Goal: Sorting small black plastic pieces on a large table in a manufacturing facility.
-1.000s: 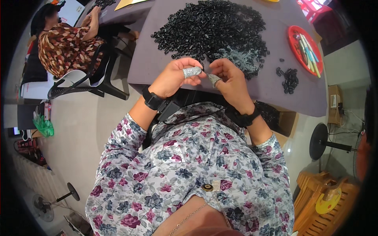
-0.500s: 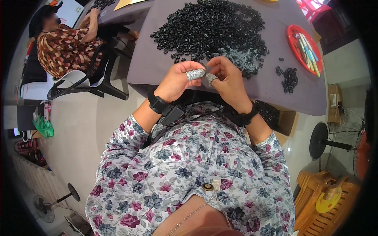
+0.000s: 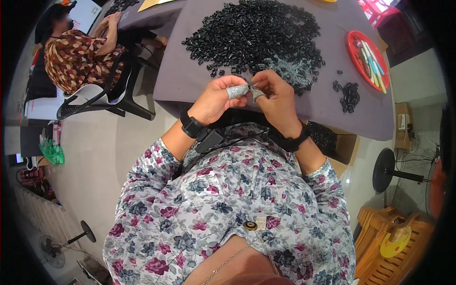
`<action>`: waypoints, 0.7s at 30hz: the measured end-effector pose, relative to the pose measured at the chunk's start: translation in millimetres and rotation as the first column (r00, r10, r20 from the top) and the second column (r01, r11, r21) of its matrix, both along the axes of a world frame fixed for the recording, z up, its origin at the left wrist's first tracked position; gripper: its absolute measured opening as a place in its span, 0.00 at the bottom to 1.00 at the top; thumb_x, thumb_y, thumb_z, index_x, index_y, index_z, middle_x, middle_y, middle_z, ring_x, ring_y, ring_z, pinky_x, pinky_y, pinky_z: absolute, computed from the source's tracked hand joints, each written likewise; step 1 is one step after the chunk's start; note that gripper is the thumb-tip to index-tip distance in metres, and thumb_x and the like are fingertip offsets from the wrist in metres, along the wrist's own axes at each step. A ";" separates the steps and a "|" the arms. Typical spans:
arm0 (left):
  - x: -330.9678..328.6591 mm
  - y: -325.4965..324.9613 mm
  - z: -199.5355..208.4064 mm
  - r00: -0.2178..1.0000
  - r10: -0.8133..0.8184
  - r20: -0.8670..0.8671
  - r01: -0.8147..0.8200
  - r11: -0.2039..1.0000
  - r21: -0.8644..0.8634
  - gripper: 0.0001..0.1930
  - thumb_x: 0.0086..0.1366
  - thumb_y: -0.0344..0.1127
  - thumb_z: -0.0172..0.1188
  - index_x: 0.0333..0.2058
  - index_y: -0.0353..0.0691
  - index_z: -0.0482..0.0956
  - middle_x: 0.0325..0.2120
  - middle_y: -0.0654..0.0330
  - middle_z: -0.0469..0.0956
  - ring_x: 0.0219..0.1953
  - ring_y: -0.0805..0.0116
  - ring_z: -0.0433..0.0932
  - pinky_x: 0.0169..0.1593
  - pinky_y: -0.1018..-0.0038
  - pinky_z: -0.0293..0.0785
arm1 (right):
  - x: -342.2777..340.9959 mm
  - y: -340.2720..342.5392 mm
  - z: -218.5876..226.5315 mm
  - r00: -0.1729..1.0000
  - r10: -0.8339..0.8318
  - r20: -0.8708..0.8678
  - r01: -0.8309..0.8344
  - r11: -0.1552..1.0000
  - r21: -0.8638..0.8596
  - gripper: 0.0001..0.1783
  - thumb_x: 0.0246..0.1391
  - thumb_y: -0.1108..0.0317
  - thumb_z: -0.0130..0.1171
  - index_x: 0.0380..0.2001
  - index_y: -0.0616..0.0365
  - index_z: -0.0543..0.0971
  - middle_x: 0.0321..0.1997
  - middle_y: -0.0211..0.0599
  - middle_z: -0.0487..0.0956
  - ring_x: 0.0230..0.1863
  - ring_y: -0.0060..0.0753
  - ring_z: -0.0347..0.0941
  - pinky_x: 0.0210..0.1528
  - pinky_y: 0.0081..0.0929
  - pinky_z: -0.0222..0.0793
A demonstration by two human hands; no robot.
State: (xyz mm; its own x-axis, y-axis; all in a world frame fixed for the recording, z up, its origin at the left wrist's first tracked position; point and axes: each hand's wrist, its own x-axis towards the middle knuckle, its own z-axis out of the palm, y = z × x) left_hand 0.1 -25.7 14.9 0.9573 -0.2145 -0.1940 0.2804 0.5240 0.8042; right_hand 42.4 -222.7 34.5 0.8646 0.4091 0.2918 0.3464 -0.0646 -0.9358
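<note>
Close together over the table's near edge, both my hands meet fingertip to fingertip. My left hand point(image 3: 216, 99) is closed in a pinch, with a silvery-grey wrap on its thumb. Between the fingertips shows a small black plastic part point(image 3: 249, 87), partly hidden. My right hand point(image 3: 278, 95), its thumb wrapped likewise, pinches right beside that part; whatever lies in its fingers is too small to name. Just beyond stretches a big heap of small black plastic parts point(image 3: 251, 35). A patch of grey-green scraps point(image 3: 289, 71) lies at the heap's near right side.
A smaller pile of black parts point(image 3: 350, 97) lies at right, near a red tray point(image 3: 354, 40) holding slim-handled tools. Beneath the table's right side stands a cardboard box point(image 3: 349, 147) containing black pieces. A person point(image 3: 85, 57) sits at the far left. A fan base point(image 3: 384, 170) stands at right.
My hands stay pinched together and have shifted very slightly. The black part shows a little more clearly between the fingertips now.
</note>
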 end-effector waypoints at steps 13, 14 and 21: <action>0.0 3.5 2.7 0.998 -0.037 0.048 0.024 0.965 0.260 0.05 0.71 0.28 0.61 0.43 0.37 0.82 0.34 0.63 0.84 0.32 0.77 0.82 0.40 0.79 0.81 | 6.3 -12.0 -4.3 0.970 0.200 -0.137 -0.207 0.977 -0.043 0.20 0.48 0.87 0.54 0.45 0.62 0.78 0.37 0.29 0.79 0.39 0.16 0.74 0.40 0.18 0.71; -0.3 3.5 2.5 0.997 -0.052 0.048 0.039 0.969 0.242 0.05 0.70 0.27 0.60 0.42 0.37 0.82 0.34 0.64 0.84 0.32 0.78 0.82 0.40 0.79 0.80 | 6.7 -12.6 -6.0 0.964 0.212 -0.162 -0.220 0.975 -0.030 0.20 0.48 0.87 0.53 0.45 0.63 0.78 0.37 0.29 0.79 0.39 0.16 0.74 0.41 0.18 0.71; -1.4 -0.2 10.4 0.995 -0.075 0.073 0.048 0.947 0.319 0.05 0.71 0.26 0.60 0.42 0.36 0.83 0.34 0.62 0.85 0.33 0.77 0.82 0.41 0.79 0.80 | 6.8 -11.3 -11.0 0.973 0.198 -0.115 -0.192 0.979 0.063 0.18 0.48 0.86 0.57 0.45 0.61 0.79 0.33 0.30 0.79 0.34 0.17 0.75 0.38 0.20 0.74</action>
